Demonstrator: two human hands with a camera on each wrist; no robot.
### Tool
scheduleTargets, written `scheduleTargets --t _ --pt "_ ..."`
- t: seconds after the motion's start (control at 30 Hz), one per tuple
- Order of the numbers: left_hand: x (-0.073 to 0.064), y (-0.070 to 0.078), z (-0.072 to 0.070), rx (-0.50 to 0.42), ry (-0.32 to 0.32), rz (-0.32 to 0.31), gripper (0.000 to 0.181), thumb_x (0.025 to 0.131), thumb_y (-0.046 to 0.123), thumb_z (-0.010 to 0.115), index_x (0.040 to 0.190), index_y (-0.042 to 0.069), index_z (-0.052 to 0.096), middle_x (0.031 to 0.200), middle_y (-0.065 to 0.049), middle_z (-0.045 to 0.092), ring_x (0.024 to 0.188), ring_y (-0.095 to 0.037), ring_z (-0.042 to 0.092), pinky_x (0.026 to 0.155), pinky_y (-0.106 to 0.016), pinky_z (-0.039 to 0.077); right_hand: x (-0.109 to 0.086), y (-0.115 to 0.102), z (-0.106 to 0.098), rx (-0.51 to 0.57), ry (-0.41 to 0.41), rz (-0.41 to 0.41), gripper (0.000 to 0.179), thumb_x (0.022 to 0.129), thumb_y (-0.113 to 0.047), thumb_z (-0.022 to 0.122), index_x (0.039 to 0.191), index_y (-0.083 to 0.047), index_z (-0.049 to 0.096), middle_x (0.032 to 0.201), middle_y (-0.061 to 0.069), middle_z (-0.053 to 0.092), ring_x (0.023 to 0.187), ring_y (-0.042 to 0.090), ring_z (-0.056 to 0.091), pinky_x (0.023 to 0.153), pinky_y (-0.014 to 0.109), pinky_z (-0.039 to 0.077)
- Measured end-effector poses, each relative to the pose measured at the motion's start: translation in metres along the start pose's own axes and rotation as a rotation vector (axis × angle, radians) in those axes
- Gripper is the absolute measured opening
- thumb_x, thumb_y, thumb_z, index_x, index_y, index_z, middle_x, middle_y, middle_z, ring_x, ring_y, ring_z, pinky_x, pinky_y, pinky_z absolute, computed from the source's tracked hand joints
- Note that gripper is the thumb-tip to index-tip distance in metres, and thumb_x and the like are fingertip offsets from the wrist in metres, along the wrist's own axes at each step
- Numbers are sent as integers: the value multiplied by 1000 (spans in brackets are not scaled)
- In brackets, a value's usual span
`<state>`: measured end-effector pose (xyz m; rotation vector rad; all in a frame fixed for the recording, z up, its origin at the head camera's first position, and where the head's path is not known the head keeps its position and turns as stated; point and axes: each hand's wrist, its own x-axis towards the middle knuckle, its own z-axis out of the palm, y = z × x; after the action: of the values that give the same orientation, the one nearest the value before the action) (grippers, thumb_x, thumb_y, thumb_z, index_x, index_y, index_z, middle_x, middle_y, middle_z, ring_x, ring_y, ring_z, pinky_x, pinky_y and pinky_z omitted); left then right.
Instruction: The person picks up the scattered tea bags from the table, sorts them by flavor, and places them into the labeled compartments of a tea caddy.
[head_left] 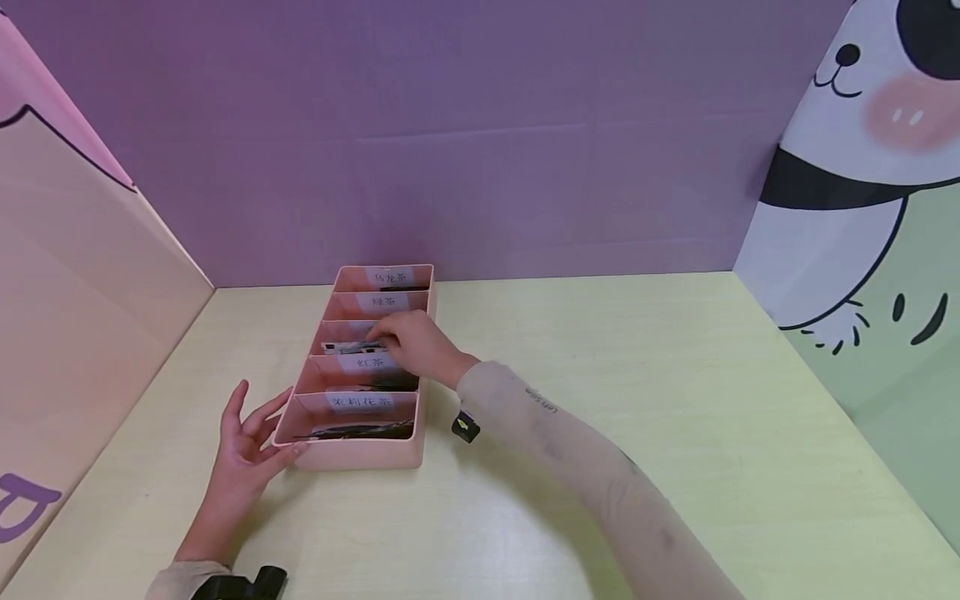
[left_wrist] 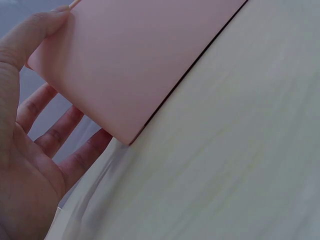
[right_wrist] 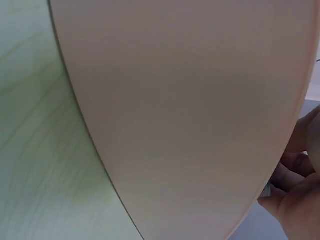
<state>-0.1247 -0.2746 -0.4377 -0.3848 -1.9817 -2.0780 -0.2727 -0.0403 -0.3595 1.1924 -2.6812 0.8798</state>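
A long pink organizer box (head_left: 345,454) with several compartments in a row stands on the table, its dividers bearing labels with Chinese names of teas. My left hand (head_left: 251,450) holds its near left corner, thumb at the front rim and fingers along the left side; the left wrist view shows this grip on the pink wall (left_wrist: 135,55). Over the middle compartment, my right hand (head_left: 423,346) pinches a light-coloured tea packet (head_left: 348,347), partly hidden by the fingers. In the right wrist view, the box's side covers most of that hand (right_wrist: 302,200).
Dark packets (head_left: 360,432) lie in the nearest compartment, with more dark ones (head_left: 390,383) in the one behind it. A purple panel (head_left: 480,167) rises close behind the box. Printed side panels flank the pale wooden table (head_left: 637,375).
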Motion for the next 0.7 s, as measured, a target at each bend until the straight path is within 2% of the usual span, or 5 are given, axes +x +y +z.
scheduleTargets --t 0.23,0.43,0.57,0.7 --pt "-1 -1 0 -41 -8 14 102 86 -24 57 158 17 -4 137 13 57 119 -1 56 88 -17 51 0 -4 0 -32 -87 -43 24 99 -3 54 114 -6 72 112 4 72 102 14 64 93 16 47" --pt "-1 -2 0 -34 -4 6 103 87 -24 57 157 17 -4 137 13 57 119 -2 56 88 -17 51 0 -4 2 -40 -141 14 28 102 -10 49 118 -10 72 118 1 70 107 15 59 98 18 43" --pt "-3 0 -1 -11 6 -3 102 87 -22 58 158 18 -4 137 14 56 119 0 55 88 -16 50 2 -4 3 -79 -148 4 30 102 -12 47 119 -12 72 121 -1 69 111 17 53 101 22 40" --pt "-4 0 -1 14 7 15 102 87 -23 58 158 18 -2 142 11 48 120 -1 52 90 -14 49 1 -3 2 -72 -126 -25 30 101 -12 48 119 -12 72 119 -2 70 109 17 53 100 22 39"
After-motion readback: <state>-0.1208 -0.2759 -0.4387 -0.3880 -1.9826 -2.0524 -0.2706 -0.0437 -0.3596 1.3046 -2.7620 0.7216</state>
